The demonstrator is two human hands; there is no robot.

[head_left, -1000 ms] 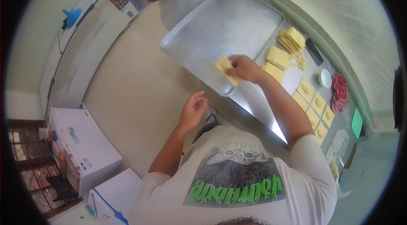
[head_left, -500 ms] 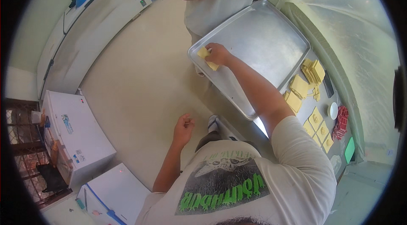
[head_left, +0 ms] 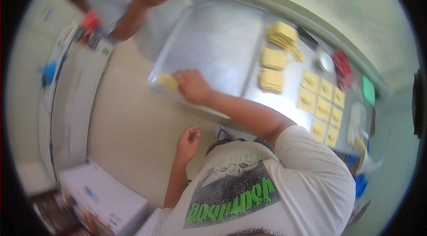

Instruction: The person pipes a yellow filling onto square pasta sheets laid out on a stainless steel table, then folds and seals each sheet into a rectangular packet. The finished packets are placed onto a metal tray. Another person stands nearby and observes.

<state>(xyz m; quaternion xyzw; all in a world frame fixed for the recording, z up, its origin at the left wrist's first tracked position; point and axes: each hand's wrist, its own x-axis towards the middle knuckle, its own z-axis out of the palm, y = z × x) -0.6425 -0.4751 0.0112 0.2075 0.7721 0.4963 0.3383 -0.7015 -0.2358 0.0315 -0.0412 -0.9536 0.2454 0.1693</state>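
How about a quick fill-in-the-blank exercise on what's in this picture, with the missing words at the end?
1. The hand that holds a yellow sheet at a corner of the metal tray is the person's ____ one.
2. In the picture, the tray lies to the ____ of the dough squares with small mounds on them.
3. The cloth next to the white bowl is coloured ____.
4. The flat panel beyond that cloth is coloured ____.

Missing words: right; left; red; green.
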